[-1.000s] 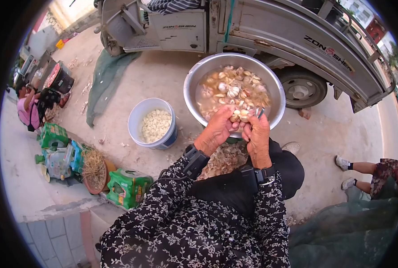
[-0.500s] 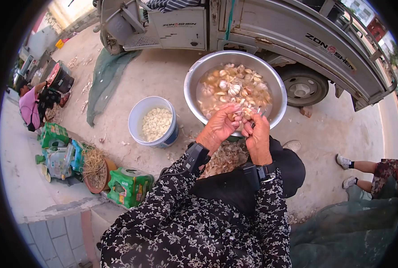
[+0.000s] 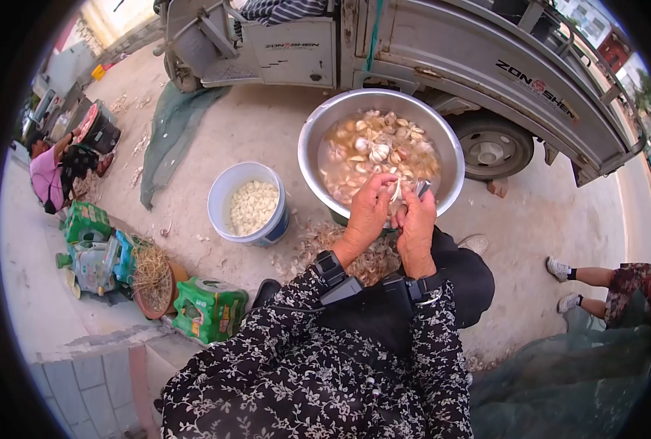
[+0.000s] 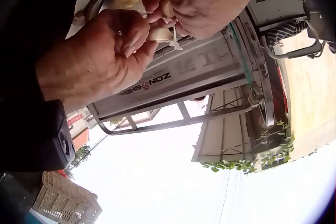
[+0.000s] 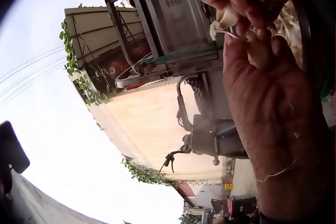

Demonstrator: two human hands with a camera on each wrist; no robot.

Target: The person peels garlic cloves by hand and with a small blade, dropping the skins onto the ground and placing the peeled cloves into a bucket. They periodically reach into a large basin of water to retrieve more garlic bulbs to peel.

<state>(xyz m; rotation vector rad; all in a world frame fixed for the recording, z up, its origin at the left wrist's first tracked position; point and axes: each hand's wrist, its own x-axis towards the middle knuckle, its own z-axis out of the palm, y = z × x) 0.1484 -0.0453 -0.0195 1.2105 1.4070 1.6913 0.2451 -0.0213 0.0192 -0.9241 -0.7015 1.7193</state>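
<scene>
Over the near edge of the metal basin point(image 3: 307, 157), which holds garlic in cloudy water, the two hands meet. Curled fingers of the left hand point(image 3: 368, 216) pinch a garlic clove point(image 5: 257, 53), seen in the right wrist view. The right hand point(image 3: 417, 230) grips a pale clove point(image 4: 160, 35) with loose skin, shown in the left wrist view. Beside the right fingertips a small metallic piece point(image 3: 423, 189) shows; its full shape is hidden. A thin pale strip point(image 3: 396, 192) stands between the hands.
Left of the basin stands a white bucket point(image 3: 218, 219) of peeled cloves. Skins point(image 3: 373, 263) lie below the basin. A three-wheeled truck point(image 3: 442, 44) stands behind. Green bottle packs point(image 3: 208, 311) are at left; one person point(image 3: 47, 175) sits at far left, another's legs point(image 3: 596, 276) show at right.
The garlic held together between the hands a second ago is less visible, and a pale strip shows there. The left hand has turned more upright and shifted right.
</scene>
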